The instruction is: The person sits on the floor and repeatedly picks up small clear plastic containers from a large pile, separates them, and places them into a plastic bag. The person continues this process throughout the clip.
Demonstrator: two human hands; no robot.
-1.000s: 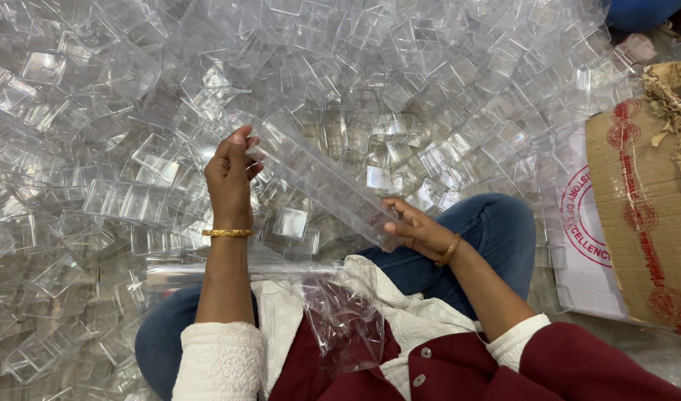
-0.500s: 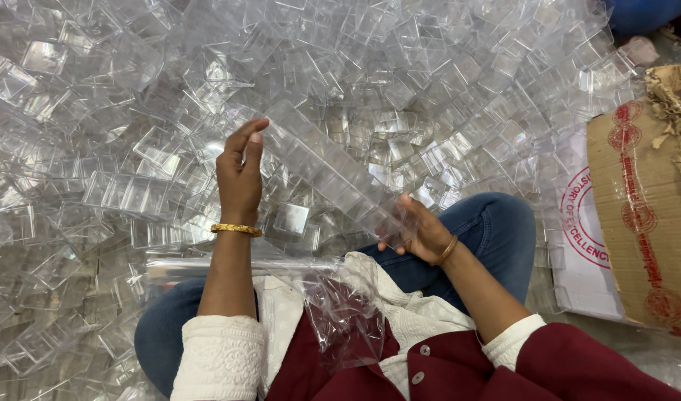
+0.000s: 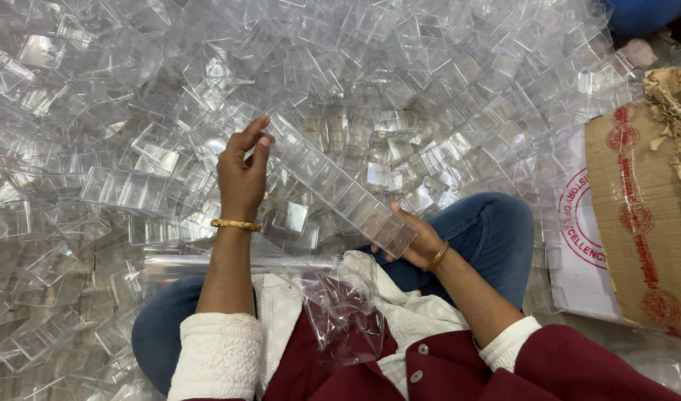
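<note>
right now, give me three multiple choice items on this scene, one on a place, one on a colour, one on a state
1. Where does the cardboard box lie?
A. at the right edge of the view
B. on the person's lap
C. under the left hand

2. What colour is the bangle on the left wrist?
A. green
B. gold
C. black

3. How is the row of stacked clear plastic boxes held?
A. lying loose on the pile
B. pinched in one hand only
C. held between both hands, one at each end

Answers:
1 A, the cardboard box sits at the right edge, beside the pile of clear plastic boxes.
2 B, the bangle shines gold.
3 C, the left hand presses the far end of the row and the right hand supports the near end.
</note>
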